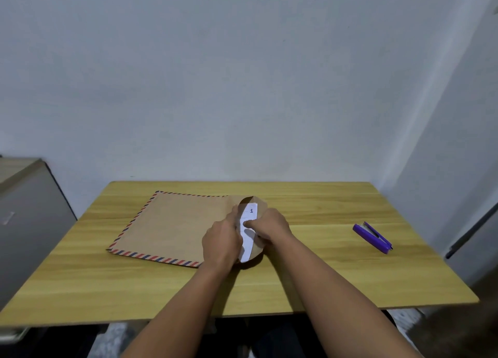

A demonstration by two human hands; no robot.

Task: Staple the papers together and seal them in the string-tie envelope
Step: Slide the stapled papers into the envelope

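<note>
A brown envelope (172, 225) with a red-and-blue striped border lies flat on the wooden table (323, 271), its mouth facing right. White papers (249, 239), marked "1", sit almost wholly inside, with only a narrow strip showing at the mouth. My left hand (222, 243) grips the upper edge of the envelope's mouth. My right hand (269, 227) rests at the mouth with its fingers curled, the index fingertip pressing on the papers. The brown flap (262, 205) stands open behind my right hand. No string is visible.
A purple stapler (373, 238) lies on the table to the right, well apart from the envelope. A grey cabinet (24, 222) stands left of the table. A white wall runs behind and along the right.
</note>
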